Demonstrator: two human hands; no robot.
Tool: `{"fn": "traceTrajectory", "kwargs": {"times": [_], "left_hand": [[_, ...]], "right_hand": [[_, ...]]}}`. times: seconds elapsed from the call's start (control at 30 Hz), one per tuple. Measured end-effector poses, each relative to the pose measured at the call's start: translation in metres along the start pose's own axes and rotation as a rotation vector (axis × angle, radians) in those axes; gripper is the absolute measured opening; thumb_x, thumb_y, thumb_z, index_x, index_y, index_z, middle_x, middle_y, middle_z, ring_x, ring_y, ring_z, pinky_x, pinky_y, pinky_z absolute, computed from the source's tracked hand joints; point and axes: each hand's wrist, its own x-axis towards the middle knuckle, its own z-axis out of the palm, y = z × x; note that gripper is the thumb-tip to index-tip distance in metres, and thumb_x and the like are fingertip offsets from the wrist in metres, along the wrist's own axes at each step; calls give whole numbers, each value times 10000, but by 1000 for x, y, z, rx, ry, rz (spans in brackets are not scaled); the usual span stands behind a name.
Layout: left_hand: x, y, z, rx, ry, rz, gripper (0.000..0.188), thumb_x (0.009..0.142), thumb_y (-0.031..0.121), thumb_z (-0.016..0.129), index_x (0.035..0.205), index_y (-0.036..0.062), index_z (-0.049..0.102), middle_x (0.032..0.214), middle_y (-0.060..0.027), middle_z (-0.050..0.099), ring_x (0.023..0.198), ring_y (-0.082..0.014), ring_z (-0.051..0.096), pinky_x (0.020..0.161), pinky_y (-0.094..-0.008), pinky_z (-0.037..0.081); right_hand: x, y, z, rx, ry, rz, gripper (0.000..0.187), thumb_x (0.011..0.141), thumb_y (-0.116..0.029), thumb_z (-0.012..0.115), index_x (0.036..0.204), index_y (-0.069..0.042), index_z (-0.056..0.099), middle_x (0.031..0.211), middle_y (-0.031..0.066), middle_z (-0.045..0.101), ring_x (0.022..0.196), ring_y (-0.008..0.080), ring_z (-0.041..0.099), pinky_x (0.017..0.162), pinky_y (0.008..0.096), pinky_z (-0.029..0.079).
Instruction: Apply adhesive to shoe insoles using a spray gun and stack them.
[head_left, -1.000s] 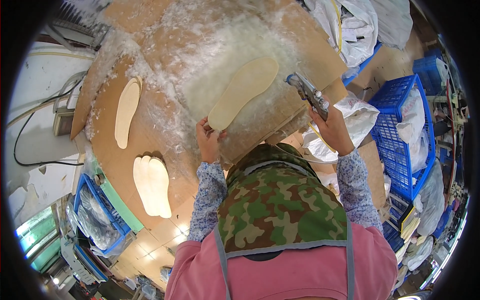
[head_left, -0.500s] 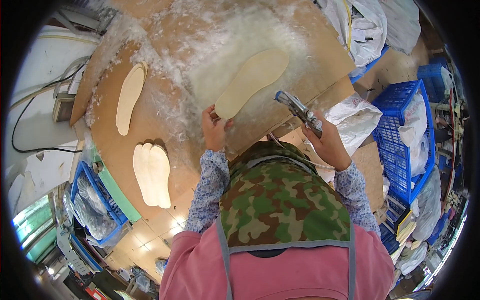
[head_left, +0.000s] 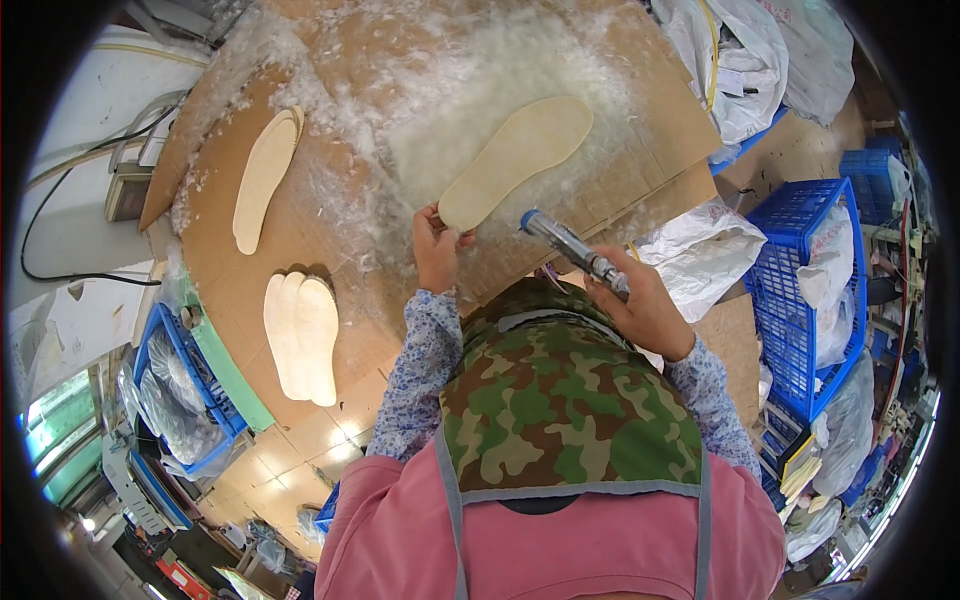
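Here, the insole (head_left: pixel 522 158) slants beyond the left hand (head_left: pixel 436 250) pinching its heel, the right hand (head_left: pixel 645 308) clasping a spray gun (head_left: pixel 567 245).

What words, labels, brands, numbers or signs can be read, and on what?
Crumpled white plastic bag by the right hand: faint red print, too small to read.
White plastic bag in the blue lattice crate: red print, too blurred.
Translucent grey plastic bag, upper right: red print, too small.
Cream foot-shaped insole, silver metal spray gun: no readable text.

Place: workshop | shoe insoles (head_left: pixel 520 160) | handheld spray gun (head_left: pixel 575 250) | white-streaked cardboard work surface (head_left: pixel 665 120) | blue plastic crates (head_left: pixel 785 285)
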Motion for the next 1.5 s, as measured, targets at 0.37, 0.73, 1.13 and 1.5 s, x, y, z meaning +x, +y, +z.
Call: {"fn": "traceTrajectory", "kwargs": {"times": [0.37, 0.73, 1.13, 1.5], "left_hand": [[2, 6, 12, -23, 46, 4, 371, 800, -48, 421, 1166, -16, 376, 1085, -141, 518, 853, -196, 604, 676, -276, 547], [-72, 81, -53, -408, 189, 208, 489, 805, -23, 461, 1284, 55, 403, 1142, -94, 559, 910, -173, 601, 707, -294, 550], [-243, -27, -246, -159, 898, 117, 477, 838, 25, 441, 1313, 56, 433, 1154, -111, 536, 843, -150, 589, 633, -263, 508], [-51, 12, -296, 917, 894, 415, 387, 755, -30, 546, 1132, 57, 548, 1095, -192, 506, 1026, -383, 481, 876, -436, 412]], "right_hand": [[3, 43, -38, 2, 258, 75, 300, 858, -67, 586, 1122, 34, 486, 800, 163, 617, 683, 219, 605, 628, 312, 466], [26, 32, -28, 85, 236, -16, 281, 863, -34, 550, 1119, 77, 526, 973, 93, 620, 807, 127, 551, 700, 267, 445], [58, 19, 10, -21, -68, -73, 256, 872, -61, 568, 1106, 39, 540, 884, 41, 602, 734, 93, 507, 638, 245, 423], [58, -3, 37, 28, 23, -59, 191, 854, -67, 589, 1014, 32, 559, 701, -27, 460, 612, 57, 353, 507, 246, 286]]}}
